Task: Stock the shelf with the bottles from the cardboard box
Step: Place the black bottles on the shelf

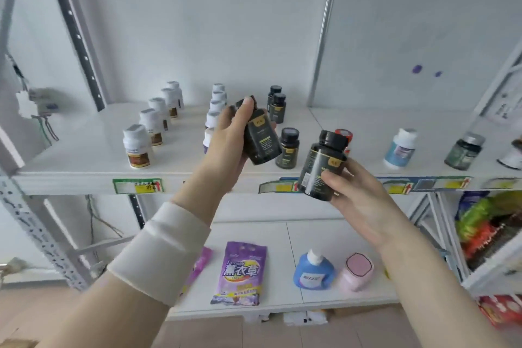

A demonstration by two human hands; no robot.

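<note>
A plain white wall (197, 22), marked by 2 purple spots (417, 68) at the right, stands in soft even light above a tan floor (197, 332).

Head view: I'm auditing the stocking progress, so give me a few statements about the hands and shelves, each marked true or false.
1. The left hand grips a tilted dark bottle. True.
2. The right hand is empty. False: it holds a second dark bottle.
3. The brown-labelled white bottles stand on the lower shelf. False: they stand in a row on the upper shelf.
4. A purple bag lies on the lower shelf. True.
</note>
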